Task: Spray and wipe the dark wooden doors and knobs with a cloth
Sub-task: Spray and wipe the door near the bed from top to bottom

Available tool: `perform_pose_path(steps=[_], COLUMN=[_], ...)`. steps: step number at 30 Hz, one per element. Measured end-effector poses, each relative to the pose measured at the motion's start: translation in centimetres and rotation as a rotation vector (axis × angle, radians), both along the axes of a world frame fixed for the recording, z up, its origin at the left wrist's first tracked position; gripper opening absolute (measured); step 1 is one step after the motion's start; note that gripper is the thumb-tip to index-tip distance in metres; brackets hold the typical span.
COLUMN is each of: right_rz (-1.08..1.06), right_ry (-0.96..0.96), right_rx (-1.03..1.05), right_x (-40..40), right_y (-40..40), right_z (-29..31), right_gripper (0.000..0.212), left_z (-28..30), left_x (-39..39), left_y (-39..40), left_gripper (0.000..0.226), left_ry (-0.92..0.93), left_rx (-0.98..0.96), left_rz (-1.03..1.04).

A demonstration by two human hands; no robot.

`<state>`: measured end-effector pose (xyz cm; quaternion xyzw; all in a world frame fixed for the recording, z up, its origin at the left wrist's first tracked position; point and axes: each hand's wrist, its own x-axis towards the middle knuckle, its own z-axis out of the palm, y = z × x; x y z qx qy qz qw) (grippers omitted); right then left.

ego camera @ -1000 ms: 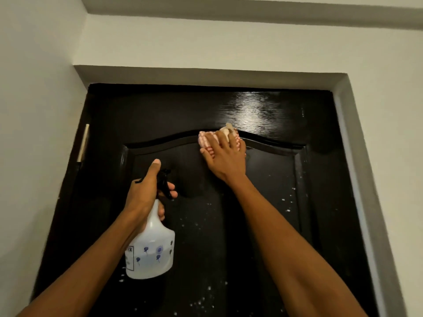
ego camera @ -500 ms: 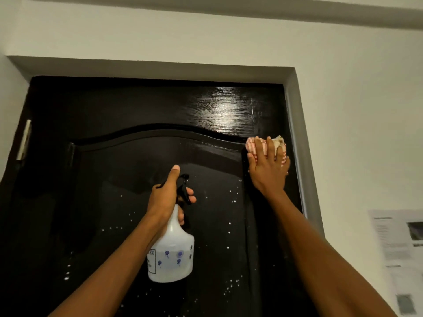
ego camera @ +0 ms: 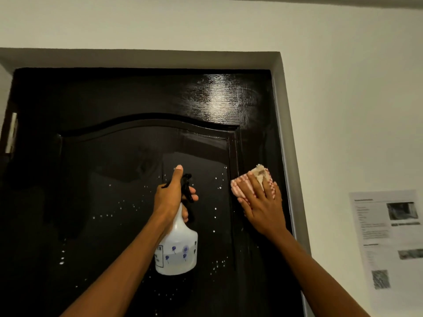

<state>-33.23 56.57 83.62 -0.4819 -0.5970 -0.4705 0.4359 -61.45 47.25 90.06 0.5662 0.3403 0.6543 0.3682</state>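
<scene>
A dark wooden door [ego camera: 114,168] with an arched raised panel fills the view, speckled with white spray droplets lower down and shiny near its top right. My left hand [ego camera: 170,195] grips the neck and black trigger of a white spray bottle [ego camera: 177,250] held in front of the panel's middle. My right hand [ego camera: 261,205] presses a pink-and-white checked cloth [ego camera: 240,186] flat against the door's right stile, fingers straight over it. No knob is in view.
A grey door frame [ego camera: 288,156] runs along the right edge of the door and across its top. On the white wall to the right hangs a printed paper notice [ego camera: 386,236]. A hinge [ego camera: 11,131] shows at the door's left edge.
My right hand slid the cloth from the arch's top middle to the right stile, then down it. The left hand with the bottle stayed in front of the panel.
</scene>
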Motion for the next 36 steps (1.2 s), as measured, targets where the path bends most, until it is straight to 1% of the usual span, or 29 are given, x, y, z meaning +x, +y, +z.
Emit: perform_pose_path(steps=[2,4,6,11,13,17,19,23,27,30,32,36], right_rz=[0.007,0.009,0.026,0.017,0.017,0.059,0.071,0.077,0.080,0.093,0.109,0.116], right_ry=[0.095,0.221,0.294,0.326,0.345,0.413,0.408,0.284,0.373,0.359,0.358,0.375], right_rx=[-0.039,-0.051,-0.048,-0.044,-0.021,0.027,0.016,0.015,0.037,0.060,0.067,0.068], right_x=[-0.2,-1.0,-1.6,-2.0,-2.4,-4.6,-6.2,-10.3,-12.1,-12.2,-12.5,-12.5], right_y=[-0.3,-0.3,0.0,0.1,0.1,0.0,0.2,1.1,1.7,1.7,1.7,1.8], right_z=[0.1,-0.1,-0.6,-0.7,-0.6,0.2,0.9,2.0,2.6,2.2,2.0,2.4], right_gripper=[0.058,0.060,0.062,0.064,0.064,0.060,0.059,0.057,0.058,0.057,0.058,0.058], left_z=[0.5,1.1,1.3,0.6,0.5,1.2,1.4,1.2,0.4,-0.9,-1.3,-0.9], left_x=[0.6,1.0,1.1,0.6,0.5,-0.2,-0.9,-2.9,-5.2,-7.0,-8.1,-8.4], left_y=[-0.3,-0.7,-0.8,-0.8,-1.1,-1.6,-1.7,-1.7,-1.8,-1.6,-1.5,-1.9], left_gripper=[0.081,0.078,0.073,0.074,0.074,0.071,0.073,0.074,0.070,0.070,0.068,0.070], left_ry=[-0.027,-0.020,-0.012,-0.042,-0.048,-0.075,-0.075,-0.076,-0.089,-0.078,-0.058,-0.053], left_rx=[0.006,-0.003,-0.024,-0.019,0.002,-0.017,-0.011,0.029,0.004,0.025,0.029,0.023], left_rz=[0.004,0.058,0.102,0.074,0.116,0.176,0.158,0.165,0.237,0.277,0.264,0.265])
